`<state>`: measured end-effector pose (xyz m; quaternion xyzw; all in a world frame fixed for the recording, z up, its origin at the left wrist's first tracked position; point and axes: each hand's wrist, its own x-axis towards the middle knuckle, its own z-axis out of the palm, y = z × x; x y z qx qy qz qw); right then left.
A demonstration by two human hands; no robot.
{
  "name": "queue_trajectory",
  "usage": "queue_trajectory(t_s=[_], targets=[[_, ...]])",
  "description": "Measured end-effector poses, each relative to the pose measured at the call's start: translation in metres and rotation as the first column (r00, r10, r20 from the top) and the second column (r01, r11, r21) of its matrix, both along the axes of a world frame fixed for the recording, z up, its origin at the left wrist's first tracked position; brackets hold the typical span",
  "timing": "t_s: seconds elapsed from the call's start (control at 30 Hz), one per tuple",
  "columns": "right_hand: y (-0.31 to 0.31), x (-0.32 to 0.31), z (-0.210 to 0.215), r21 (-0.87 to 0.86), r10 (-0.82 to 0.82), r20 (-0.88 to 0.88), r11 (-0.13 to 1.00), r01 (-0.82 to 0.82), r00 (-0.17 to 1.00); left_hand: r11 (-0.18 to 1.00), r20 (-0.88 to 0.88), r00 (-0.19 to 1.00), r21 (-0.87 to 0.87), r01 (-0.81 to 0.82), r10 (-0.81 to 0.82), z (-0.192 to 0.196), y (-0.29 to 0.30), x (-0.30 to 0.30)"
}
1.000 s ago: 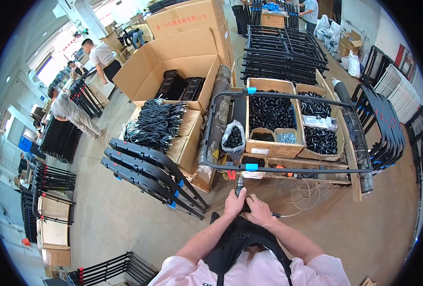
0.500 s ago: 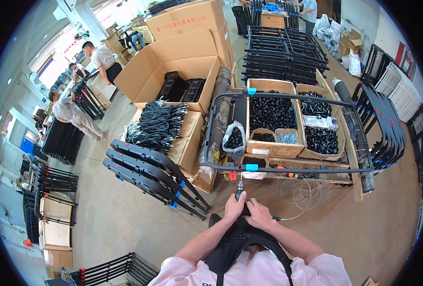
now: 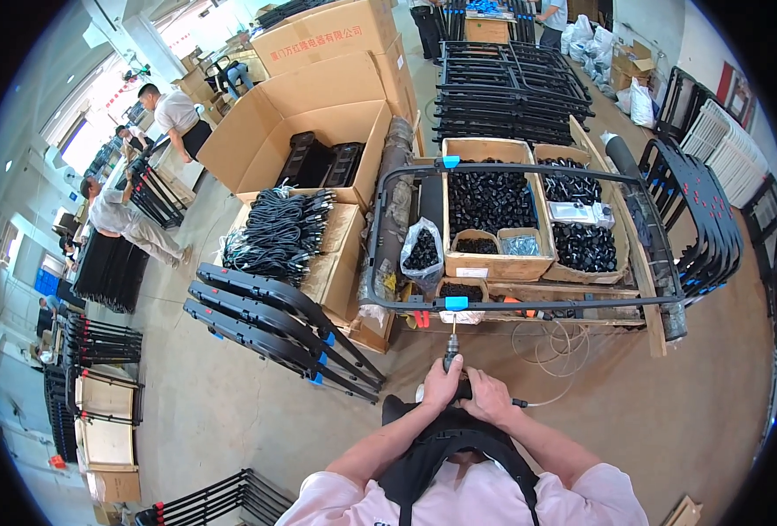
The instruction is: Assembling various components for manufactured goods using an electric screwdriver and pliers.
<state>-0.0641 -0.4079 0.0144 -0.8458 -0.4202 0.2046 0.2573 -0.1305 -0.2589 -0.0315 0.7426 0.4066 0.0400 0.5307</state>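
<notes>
My left hand (image 3: 442,382) is closed round the front of a power drill (image 3: 452,347) behind its chuck. Around the rear of the same drill wraps my right hand (image 3: 488,396), with a thin hose (image 3: 542,404) running out beside it. The drill's long bit points away from me, its tip close to a blue clip (image 3: 457,303) on the near bar of a black tube frame (image 3: 572,305). Whether the tip touches the bar I cannot tell. A second blue clip (image 3: 450,162) sits on the far bar.
Under the frame are boxes of black plastic parts (image 3: 491,200) and a clear bag (image 3: 422,254) of them. Black curved frames (image 3: 274,320) lean at the left, below bundled cables (image 3: 279,230) and a large carton (image 3: 252,145). Coiled hose (image 3: 550,346) lies on the floor. Co-workers (image 3: 112,210) stand farther off.
The drill and both hands have shifted right, bringing the bit in line with the near blue clip. The whole view has tilted slightly. Both hands keep their grip.
</notes>
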Motion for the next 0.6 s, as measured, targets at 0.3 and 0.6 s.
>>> queue_trajectory(t_s=[0.3,0.6], targets=[[-0.004,0.011,0.006,-0.015,-0.001,0.008,1.0,0.001,1.0,1.0,-0.017,1.0,0.013,-0.018,0.019,0.007,-0.002,0.013],[-0.003,0.017,0.005,0.035,-0.005,-0.018,0.999,0.005,1.0,0.998,0.012,0.998,-0.014,-0.055,0.055,0.011,-0.002,0.017]])
